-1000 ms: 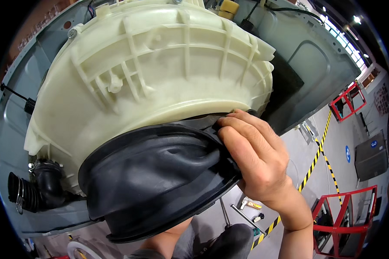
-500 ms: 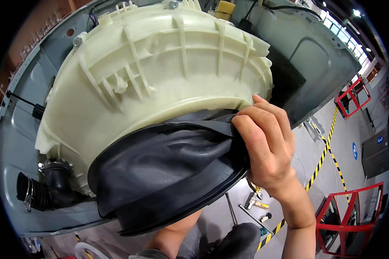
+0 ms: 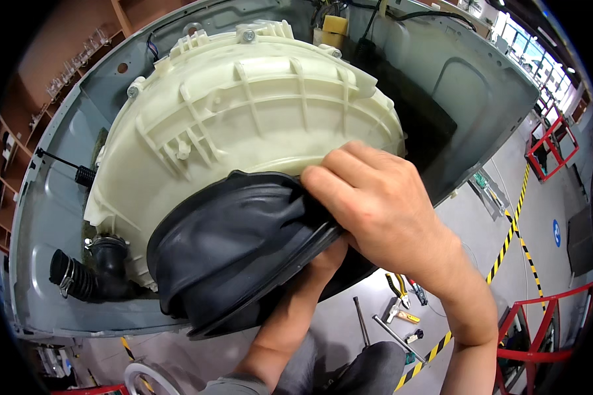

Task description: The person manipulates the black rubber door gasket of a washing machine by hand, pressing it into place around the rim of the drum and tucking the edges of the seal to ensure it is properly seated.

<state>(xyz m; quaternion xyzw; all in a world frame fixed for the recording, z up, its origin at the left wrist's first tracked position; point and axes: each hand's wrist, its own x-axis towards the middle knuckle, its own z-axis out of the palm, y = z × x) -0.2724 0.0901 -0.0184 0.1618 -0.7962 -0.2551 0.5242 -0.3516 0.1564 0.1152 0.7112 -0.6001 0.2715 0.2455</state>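
Observation:
A black rubber door gasket point(image 3: 224, 243), folded and creased, sits against the front of a cream plastic washing machine tub point(image 3: 257, 99). My right hand point(image 3: 375, 197) is closed on the upper right part of the gasket, its thumb and curled fingers over the rubber near the tub's opening. My left hand point(image 3: 331, 255) reaches up from below into the gasket, beneath my right hand. Its fingers are hidden behind the rubber and my right hand. The gasket's lower lip hangs out toward me, over my left forearm.
A grey metal cabinet point(image 3: 46, 230) surrounds the tub. At its lower left is a black ribbed hose point(image 3: 79, 276) with clamps. Pliers point(image 3: 398, 289), a hammer point(image 3: 402, 315) and metal bars point(image 3: 398, 339) lie on the floor. Red frames point(image 3: 534, 355) stand at the right.
My right hand has moved left along the gasket and bent further over it. My left hand, hidden before, has come up into the gasket from below. The view has shifted slightly.

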